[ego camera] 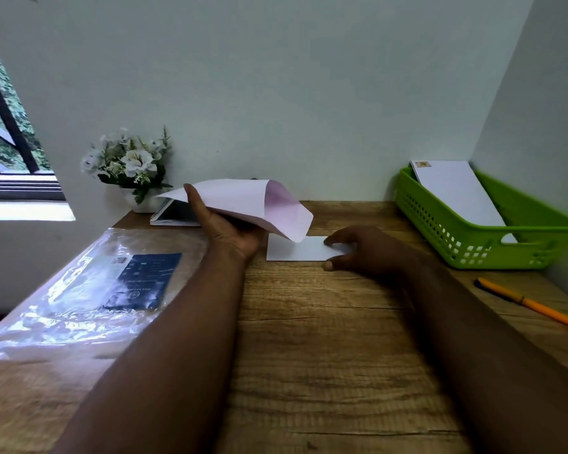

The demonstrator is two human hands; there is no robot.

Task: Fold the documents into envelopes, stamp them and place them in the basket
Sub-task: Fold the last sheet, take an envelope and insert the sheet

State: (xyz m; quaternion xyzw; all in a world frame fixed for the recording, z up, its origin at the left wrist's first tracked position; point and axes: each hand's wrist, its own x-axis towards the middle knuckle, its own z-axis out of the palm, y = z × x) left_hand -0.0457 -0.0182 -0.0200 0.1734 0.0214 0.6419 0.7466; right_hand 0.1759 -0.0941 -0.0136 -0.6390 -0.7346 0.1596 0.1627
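Observation:
My left hand (225,229) holds a white envelope (243,201) up above the desk, its mouth gaping toward the right and its flap hanging down. Below that flap a folded white document (295,250) lies flat on the wooden desk (309,322). My right hand (364,249) rests on the document's right end, fingers on top and thumb at its near edge. A green perforated basket (473,234) stands at the back right with one stamped white envelope (456,191) leaning inside it.
A clear plastic pack with a dark label (89,290) covers the desk's left side. A spiral notebook (174,216) and a white pot of flowers (128,168) sit at the back left. An orange pen (532,304) lies at the right edge. Walls close the back and right.

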